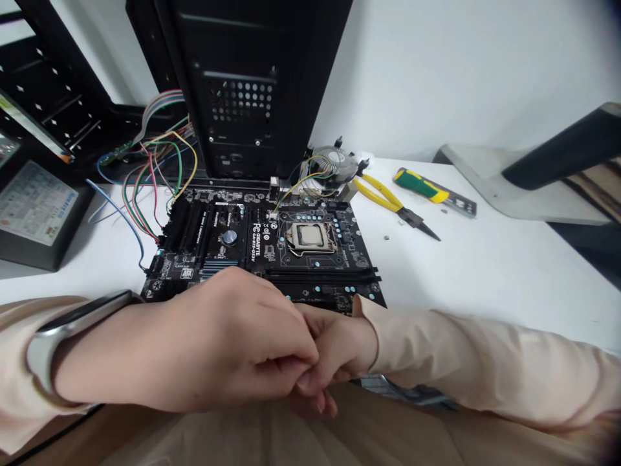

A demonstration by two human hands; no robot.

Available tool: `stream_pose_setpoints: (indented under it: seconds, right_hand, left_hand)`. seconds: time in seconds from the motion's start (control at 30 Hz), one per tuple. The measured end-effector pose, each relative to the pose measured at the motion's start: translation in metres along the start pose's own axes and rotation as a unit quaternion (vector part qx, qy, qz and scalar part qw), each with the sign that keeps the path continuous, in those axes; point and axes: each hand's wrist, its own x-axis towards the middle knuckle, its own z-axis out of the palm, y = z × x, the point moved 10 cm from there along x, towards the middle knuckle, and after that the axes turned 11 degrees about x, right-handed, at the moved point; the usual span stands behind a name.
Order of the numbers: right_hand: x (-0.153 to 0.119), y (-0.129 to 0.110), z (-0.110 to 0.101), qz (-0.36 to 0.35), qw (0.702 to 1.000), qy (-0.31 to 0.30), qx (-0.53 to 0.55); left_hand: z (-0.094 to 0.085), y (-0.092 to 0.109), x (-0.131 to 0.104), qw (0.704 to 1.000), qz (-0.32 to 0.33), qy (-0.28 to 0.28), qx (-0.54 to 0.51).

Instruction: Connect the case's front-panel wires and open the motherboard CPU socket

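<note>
Just beyond our fingers (pixel 291 340) lies the circuit board (pixel 252 259), likely light, stiff and fragile, best held by its bare edges. Our left hand (pixel 233 336) and right hand (pixel 337 349) meet, fingers curled in; we cannot tell whether they pinch anything.

Looks like a computer-hardware workspace, judging by the bare motherboard (pixel 262 249), black case (pixel 257 52), power supply (pixel 39 207) and yellow-handled pliers (pixel 406 215) on a white bench (pixel 427 278).

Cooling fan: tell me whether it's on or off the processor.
Off. The processor shows uncovered on the motherboard, and the cooling fan sits beyond it, by the board's far edge.
</note>
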Motion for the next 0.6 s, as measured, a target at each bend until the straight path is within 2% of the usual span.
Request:
stream_pose_setpoints:
  seconds: [0.2, 0.3, 0.37, 0.6]
  right_hand:
    - [0.0, 0.004, -0.001, 0.027, 0.999, -0.001, -0.032]
    - [0.001, 0.004, -0.002, 0.023, 0.999, -0.004, -0.04]
    - [0.001, 0.005, -0.003, 0.023, 0.999, -0.004, -0.041]
    - [-0.002, 0.004, -0.003, 0.032, 0.999, -0.004, -0.036]
  left_hand:
    - [0.003, 0.0, -0.001, 1.0, 0.017, -0.007, 0.0]
    - [0.001, -0.002, -0.001, 1.0, 0.019, 0.012, -0.019]
    - [-0.002, -0.004, -0.001, 0.999, 0.009, 0.027, -0.039]
    - [-0.001, -0.012, 0.002, 0.996, -0.042, -0.006, -0.079]
